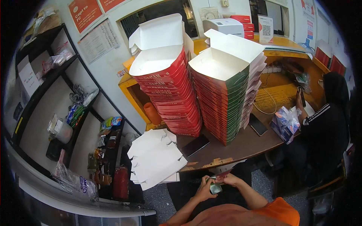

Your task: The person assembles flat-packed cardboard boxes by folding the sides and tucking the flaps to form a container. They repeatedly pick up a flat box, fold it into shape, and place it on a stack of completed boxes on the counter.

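Observation:
Low at the front of my body, just off the table edge, I hold a partly folded carton (215,188) with a green face and a red flap. My left hand (204,190) wraps round its left side, and my right hand (231,180) grips the red flap at the upper right. My fingers hide part of the carton. Ahead on the table stand a tall stack of red open-lidded boxes (177,105) and a stack of red and green ones (222,109), white inside. Flat white carton blanks (156,158) lie in a pile at the table's left end, overhanging the edge.
A dark phone (195,145) lies before the stacks, another phone (258,124) right of them. A person in black (320,128) sits at the right, holding a phone, beside a plastic-wrapped purple package (285,124). Black shelving (71,98) with bagged goods lines the left.

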`<control>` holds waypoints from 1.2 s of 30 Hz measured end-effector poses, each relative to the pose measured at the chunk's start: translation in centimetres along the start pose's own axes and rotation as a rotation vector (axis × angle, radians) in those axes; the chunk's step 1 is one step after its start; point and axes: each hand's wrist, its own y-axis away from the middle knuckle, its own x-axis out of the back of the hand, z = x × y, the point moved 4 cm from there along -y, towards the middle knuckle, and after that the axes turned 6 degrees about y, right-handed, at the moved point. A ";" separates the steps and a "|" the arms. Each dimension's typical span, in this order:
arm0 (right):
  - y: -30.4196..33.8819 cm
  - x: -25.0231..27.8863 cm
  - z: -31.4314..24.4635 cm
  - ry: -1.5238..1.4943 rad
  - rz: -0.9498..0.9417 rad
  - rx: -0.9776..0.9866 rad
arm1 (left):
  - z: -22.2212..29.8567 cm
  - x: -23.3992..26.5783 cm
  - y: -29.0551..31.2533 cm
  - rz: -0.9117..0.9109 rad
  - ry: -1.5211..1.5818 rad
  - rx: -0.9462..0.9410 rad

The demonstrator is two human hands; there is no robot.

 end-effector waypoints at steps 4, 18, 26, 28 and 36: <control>0.5 1.6 0.6 -0.013 0.029 -0.116 | 0.6 0.5 1.0 0.297 0.039 -0.004; 4.6 4.4 5.3 0.149 0.478 -0.161 | -0.1 -1.1 3.5 0.028 0.025 0.038; 7.4 2.8 -0.8 -0.089 0.397 -0.052 | -5.0 -4.8 2.4 0.075 0.458 0.475; 8.0 1.3 -2.4 -0.270 0.204 -0.110 | -5.7 -4.0 2.6 0.088 0.516 0.627; 5.4 -1.0 -5.4 0.044 -0.029 -0.093 | -6.3 -2.4 4.2 0.041 0.542 0.772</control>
